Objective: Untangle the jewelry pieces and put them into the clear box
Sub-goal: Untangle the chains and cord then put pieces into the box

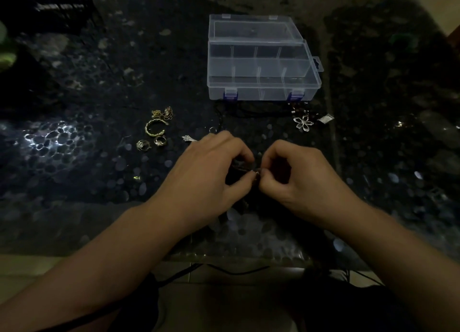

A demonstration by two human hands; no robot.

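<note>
A: Where are the hands?

B: The left hand point(214, 167) and right hand point(296, 174) meet at the near middle of the dark pebble-patterned table point(74, 87). Both have fingertips pinched tight on a small metal piece point(256, 173) between them; dark cord hangs from it, too dim to follow.

A: And the other jewelry?

B: Scattered beyond the hands. To the left lie a gold bangle point(154, 127), a gold chain tangle point(163, 113) just behind it, and two rings point(150, 143) in front. A small silver charm point(188, 138) sits just beside the left knuckles. On the right, a silver flower pendant point(303, 123) lies near the box's front corner, with a small packet point(325, 118) beside it.

A: The box?

B: The clear box point(261, 82) stands farther back, lid raised, its divided compartments showing nothing inside. A black cord point(249, 111) lies along its front edge.
</note>
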